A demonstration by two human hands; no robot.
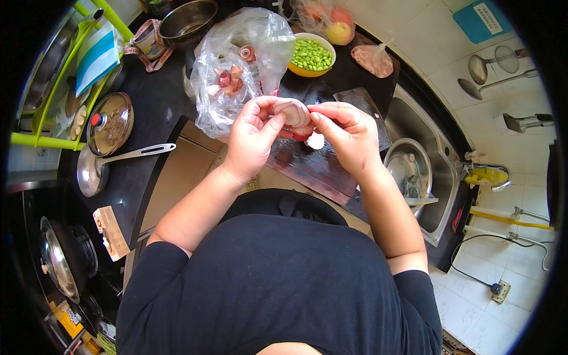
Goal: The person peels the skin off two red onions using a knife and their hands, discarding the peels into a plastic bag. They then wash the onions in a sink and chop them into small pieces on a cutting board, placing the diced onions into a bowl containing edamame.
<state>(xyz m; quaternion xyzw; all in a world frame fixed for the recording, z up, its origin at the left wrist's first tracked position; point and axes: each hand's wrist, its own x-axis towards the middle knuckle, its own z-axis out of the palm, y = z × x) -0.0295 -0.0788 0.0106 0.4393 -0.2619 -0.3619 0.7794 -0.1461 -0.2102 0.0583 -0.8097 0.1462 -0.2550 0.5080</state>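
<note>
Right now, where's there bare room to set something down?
The dark counter is bare between the lidded pan and the plastic bag, beyond the ladle. The board looks bare along its near side, below the left hand and right hand. The back is crowded: pot, bag, yellow bowl.

Wall (488, 139): white tiles, at my right side.
Counter (168, 89): black, it continues along my left.
Cabinets (188, 168): beige, below the counter.
Light: bright on the tiles.

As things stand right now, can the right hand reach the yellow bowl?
Probably yes: the way from the right hand to the yellow bowl looks free, though the hand is occupied with the pale layered piece.
</note>
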